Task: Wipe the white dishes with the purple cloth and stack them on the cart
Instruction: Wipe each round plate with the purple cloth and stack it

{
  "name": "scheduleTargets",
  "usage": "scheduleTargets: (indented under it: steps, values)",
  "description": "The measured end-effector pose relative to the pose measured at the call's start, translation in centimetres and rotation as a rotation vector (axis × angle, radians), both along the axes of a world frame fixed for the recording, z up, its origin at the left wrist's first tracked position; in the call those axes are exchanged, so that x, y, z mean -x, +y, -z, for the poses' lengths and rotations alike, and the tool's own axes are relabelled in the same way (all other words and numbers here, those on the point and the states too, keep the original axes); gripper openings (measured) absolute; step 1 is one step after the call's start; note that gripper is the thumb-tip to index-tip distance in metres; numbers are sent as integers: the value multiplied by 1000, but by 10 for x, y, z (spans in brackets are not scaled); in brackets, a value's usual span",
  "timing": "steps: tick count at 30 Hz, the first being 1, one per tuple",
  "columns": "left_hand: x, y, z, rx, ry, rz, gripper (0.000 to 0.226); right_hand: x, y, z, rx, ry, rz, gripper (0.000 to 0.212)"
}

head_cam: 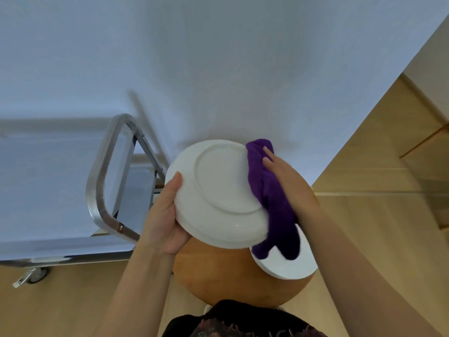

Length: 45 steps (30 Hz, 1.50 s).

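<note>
I hold a white plate (218, 190) in the air, tilted, its underside and foot ring turned up toward the head camera. My left hand (167, 215) grips the plate's left rim: the thumb lies on the underside and the fingers are curled out of sight beneath, clamped on the rim. My right hand (286, 181) presses the purple cloth (269, 198) against the plate's right rim; the fingers are closed around the bunched cloth, and its loose end hangs down past the plate's lower edge.

Below the plate stands a round wooden table (233, 278). At its right edge sits a stack of white dishes (289, 266), partly covered by the hanging cloth; I cannot tell how many dishes it holds.

To the left stands the cart (60, 190), a metal frame with a curved tubular handle (102, 176) at its near-right end and a pale, flat top shelf. One caster (36, 274) shows at the cart's lower-left corner.

The floor (364, 227) is light wood. A plain pale wall (218, 57) fills the upper part of the view. A dark garment (243, 319) shows at the bottom edge.
</note>
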State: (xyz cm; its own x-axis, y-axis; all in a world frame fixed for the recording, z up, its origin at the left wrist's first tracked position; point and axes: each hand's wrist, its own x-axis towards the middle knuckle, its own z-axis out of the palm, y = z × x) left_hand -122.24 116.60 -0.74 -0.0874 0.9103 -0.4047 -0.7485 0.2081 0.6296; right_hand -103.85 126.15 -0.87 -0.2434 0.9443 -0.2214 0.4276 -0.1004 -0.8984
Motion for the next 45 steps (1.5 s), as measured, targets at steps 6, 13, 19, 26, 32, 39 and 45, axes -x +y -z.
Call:
scheduleTargets:
  steps: [6, 13, 19, 26, 32, 39, 45]
  values:
    - [-25, 2, -8, -41, 77, -112, 46, 23, -35, 14, 53, 50, 133, 47]
    - [-57, -2, -2, -43, 241, -207, 31, 42, -51, 15, 145, 119, 278, 56]
    - [-77, -2, -5, -138, 544, -133, 27, 54, -66, 16, 37, 171, 188, 53]
    - [-59, 1, 14, -65, 609, -142, 19, 65, -81, 1, -51, 348, 240, 31]
    - [-35, -4, 10, 17, 617, -136, 34, 31, -22, -3, 184, 605, 557, 14]
    - [-39, -10, 21, -191, 1113, 223, 24, 56, -23, -11, 477, 532, 46, 45]
    - [-23, 2, 28, -195, 1932, 656, 66, 45, -26, 4, 333, 408, 129, 36]
